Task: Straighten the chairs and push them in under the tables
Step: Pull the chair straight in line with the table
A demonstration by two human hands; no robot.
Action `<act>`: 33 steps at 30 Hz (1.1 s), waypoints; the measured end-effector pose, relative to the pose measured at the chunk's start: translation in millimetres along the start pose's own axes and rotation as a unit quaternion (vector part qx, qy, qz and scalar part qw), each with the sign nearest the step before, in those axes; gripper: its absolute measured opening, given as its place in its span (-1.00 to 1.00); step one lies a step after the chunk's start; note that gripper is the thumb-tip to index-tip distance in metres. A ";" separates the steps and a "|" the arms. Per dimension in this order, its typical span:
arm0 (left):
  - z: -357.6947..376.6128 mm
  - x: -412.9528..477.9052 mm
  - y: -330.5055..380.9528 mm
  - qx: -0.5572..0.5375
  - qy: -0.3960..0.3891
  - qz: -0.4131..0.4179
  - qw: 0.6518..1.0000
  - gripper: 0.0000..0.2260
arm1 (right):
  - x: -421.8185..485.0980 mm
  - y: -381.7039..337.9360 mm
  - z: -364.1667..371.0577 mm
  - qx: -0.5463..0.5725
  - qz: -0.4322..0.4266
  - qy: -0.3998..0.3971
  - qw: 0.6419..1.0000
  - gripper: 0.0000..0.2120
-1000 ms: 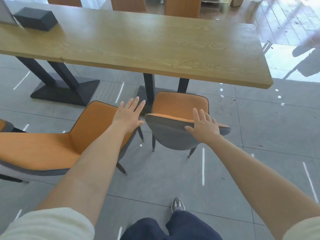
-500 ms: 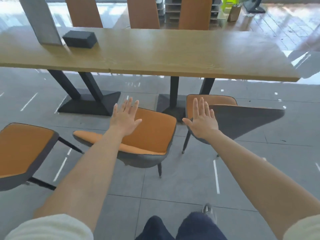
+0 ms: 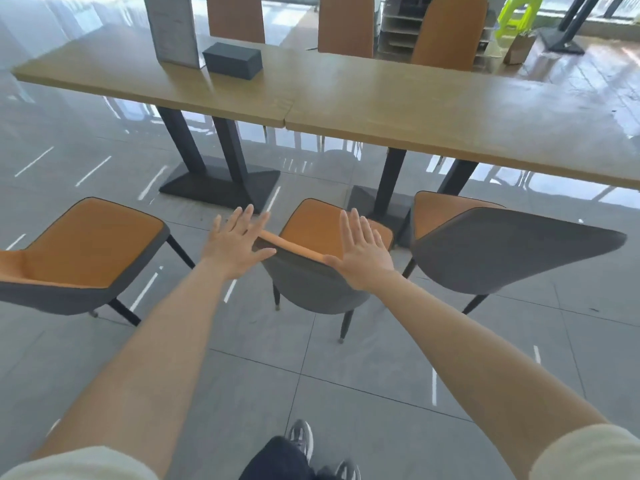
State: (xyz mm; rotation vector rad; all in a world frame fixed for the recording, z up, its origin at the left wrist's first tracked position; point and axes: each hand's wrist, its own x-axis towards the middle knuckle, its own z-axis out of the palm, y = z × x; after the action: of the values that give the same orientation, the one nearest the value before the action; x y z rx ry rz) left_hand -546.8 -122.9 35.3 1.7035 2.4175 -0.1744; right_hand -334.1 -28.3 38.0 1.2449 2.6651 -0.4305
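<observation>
Three orange-seated chairs with grey backs stand on my side of two long wooden tables set end to end. The middle chair faces the tables, its seat short of the table edge. My left hand is spread flat at the left end of its backrest top, and my right hand is spread flat at the right end. Neither hand grips anything. The left chair stands turned at an angle, out from the table. The right chair has its seat partly beneath the table edge.
A dark box and an upright menu stand sit on the left table. Black table bases stand on the grey tiled floor. Three more orange chairs line the far side. My shoes show at the bottom.
My view swung left along the table. My right hand left the right chair's back, and both open hands came onto the middle chair's backrest, which now faces the table squarely.
</observation>
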 end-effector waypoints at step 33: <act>57.1 147.8 -47.6 0.055 -0.020 0.308 0.950 -0.76 | 73.8 -36.3 53.9 -0.031 0.194 0.007 0.980 -0.80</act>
State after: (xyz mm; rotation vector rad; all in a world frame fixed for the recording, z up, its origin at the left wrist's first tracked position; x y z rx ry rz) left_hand -635.6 -14.2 -52.2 2.3758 1.7572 -0.2517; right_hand -407.5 -14.9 -26.1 1.7009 2.3412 -0.2771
